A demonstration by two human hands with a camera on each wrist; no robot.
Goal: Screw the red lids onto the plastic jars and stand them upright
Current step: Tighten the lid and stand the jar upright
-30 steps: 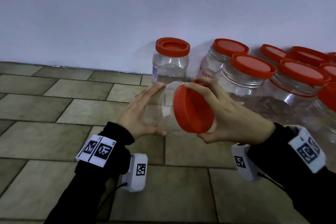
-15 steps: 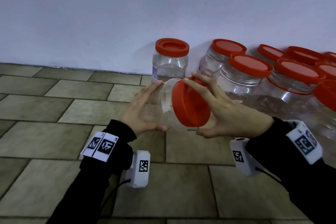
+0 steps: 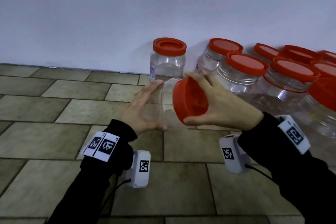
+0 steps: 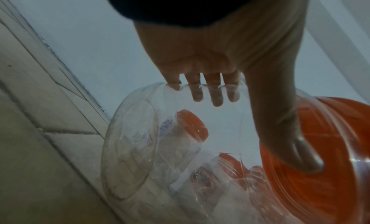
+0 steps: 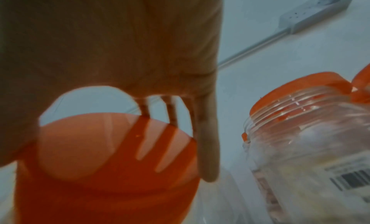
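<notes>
The white wall [image 3: 127, 14] fills the top of the head view and meets the tiled floor [image 3: 54, 132] along a seam running behind the jars. Against it stand the capped jars [image 3: 241, 78], packed touching one another from the middle to the right edge, with one square jar [image 3: 167, 63] apart at their left end. Open floor lies to the left and below the hands; on the right the row sits just beside the right wrist.

Compared with a second ago, the clear jar [image 3: 163, 107] is held on its side a little higher and tilted more, and the red lid [image 3: 189, 102] now sits over its mouth, its flat top turned further toward the camera.

The left hand [image 3: 143, 109] holds the jar's body, fingers laid along the far side and thumb [image 4: 288, 132] near the lid. The right hand [image 3: 223, 107] grasps the lid's rim, fingers over the top, thumb underneath.
</notes>
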